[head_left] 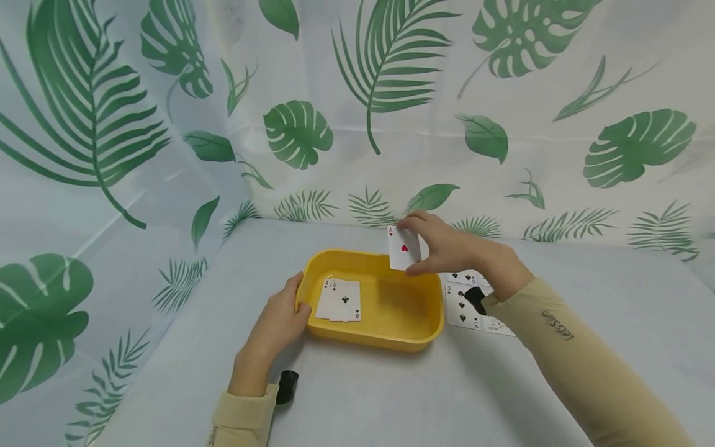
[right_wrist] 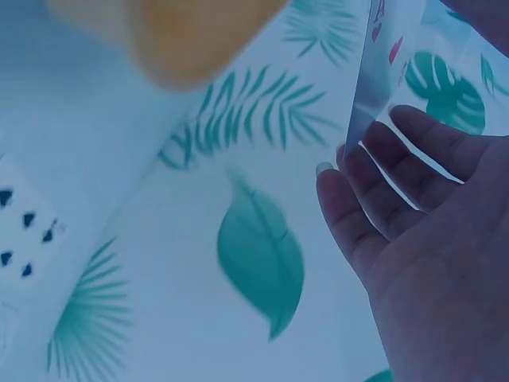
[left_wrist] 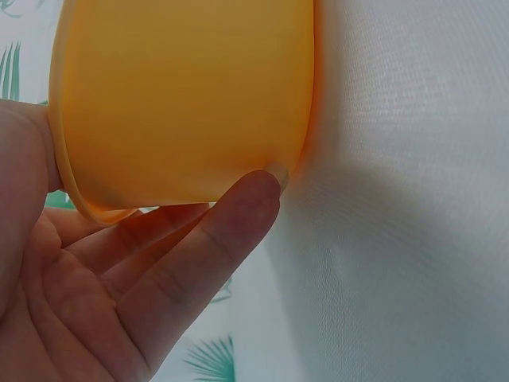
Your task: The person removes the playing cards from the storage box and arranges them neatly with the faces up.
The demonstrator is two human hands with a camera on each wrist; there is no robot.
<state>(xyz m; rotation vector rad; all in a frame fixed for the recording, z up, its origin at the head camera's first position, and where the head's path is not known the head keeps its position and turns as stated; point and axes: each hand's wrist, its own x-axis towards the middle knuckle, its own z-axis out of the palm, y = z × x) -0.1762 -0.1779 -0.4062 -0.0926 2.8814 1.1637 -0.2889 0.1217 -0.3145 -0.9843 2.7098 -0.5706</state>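
Over the right part of the yellow plastic tray (head_left: 365,340), my right hand (head_left: 444,245) holds up an ace of hearts playing card (head_left: 403,248) between thumb and fingers. The right wrist view shows this card (right_wrist: 369,87) edge-on at the fingertips. My left hand (head_left: 282,313) grips the tray at its left end. In the left wrist view, the fingers of that hand (left_wrist: 151,270) lie against the tray's outer wall (left_wrist: 187,87). Inside the tray on the left, overlapping ace cards (head_left: 345,301) lie face up, an ace of clubs on top.
Right of the tray, several face-up playing cards (head_left: 462,307) lie on the white tabletop (head_left: 357,397), partly hidden by my right wrist and its black strap piece (head_left: 476,300). A white curtain with green leaves (head_left: 391,161) hangs behind and to the left.
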